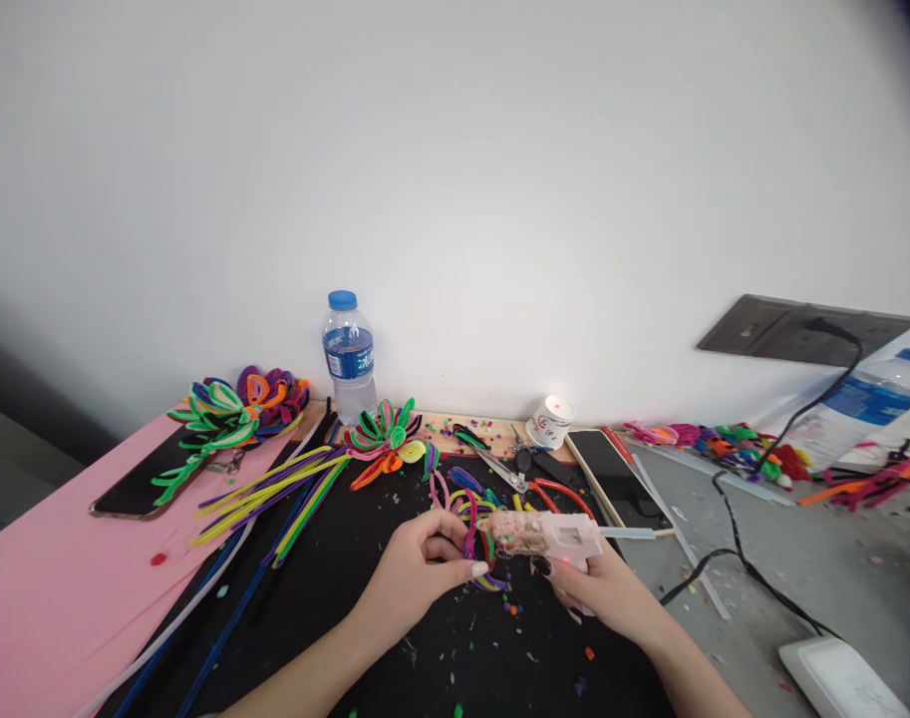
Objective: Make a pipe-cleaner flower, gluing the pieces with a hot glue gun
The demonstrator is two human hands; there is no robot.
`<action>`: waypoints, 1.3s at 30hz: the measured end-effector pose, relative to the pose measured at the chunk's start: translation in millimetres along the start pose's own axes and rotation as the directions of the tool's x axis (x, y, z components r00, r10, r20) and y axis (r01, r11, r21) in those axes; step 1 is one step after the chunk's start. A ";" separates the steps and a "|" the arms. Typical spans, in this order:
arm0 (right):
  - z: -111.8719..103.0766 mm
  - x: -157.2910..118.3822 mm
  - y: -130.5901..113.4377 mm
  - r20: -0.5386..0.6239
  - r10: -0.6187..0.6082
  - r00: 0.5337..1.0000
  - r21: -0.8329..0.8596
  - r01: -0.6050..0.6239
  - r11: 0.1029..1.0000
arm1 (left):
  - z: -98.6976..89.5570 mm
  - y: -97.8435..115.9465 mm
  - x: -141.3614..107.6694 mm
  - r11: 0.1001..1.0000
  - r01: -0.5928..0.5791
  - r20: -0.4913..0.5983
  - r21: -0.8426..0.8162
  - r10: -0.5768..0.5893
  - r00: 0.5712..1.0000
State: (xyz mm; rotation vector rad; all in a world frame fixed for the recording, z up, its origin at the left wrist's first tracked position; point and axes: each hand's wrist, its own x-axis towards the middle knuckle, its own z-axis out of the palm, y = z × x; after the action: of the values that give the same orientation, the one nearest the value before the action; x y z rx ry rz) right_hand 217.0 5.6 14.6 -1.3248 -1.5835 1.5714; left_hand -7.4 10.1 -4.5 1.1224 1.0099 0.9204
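Observation:
My right hand [593, 583] is wrapped round the handle of a pale pink glue gun [551, 536], its nozzle pointing left. A translucent glue stick [630, 534] sticks out of the gun's back end. My left hand [429, 563] pinches a looped pipe cleaner flower [470, 507] of pink, purple, green and yellow stems just at the nozzle. The gun's front hides part of the flower. Behind them lie red-handled pliers [563, 491] on the black mat [380, 618].
A water bottle [348, 364], finished pipe cleaner flowers [237, 409] and a paper cup [550, 422] stand along the wall. Loose pipe cleaners [275, 489] lie left. Phones [620, 481], a black cord [735, 529] and a white power strip [839, 678] are to the right.

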 end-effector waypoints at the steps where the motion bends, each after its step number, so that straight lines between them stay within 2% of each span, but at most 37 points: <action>1: -0.4 0.2 0.7 -0.004 0.003 1.000 -0.001 -0.003 1.000 | 0.2 0.5 -0.1 1.000 0.001 0.001 -0.002 -0.001 1.000; 39: 1.7 -0.3 -8.2 -0.066 -0.004 0.998 -0.021 0.002 1.000 | 1.7 -0.9 -2.0 1.000 0.001 0.023 0.026 -0.001 1.000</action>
State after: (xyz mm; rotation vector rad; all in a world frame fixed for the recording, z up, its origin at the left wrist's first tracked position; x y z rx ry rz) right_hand 213.4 6.0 22.2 -1.3709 -1.5655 1.4973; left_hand -6.3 7.6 -4.8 1.1518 1.0062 0.8938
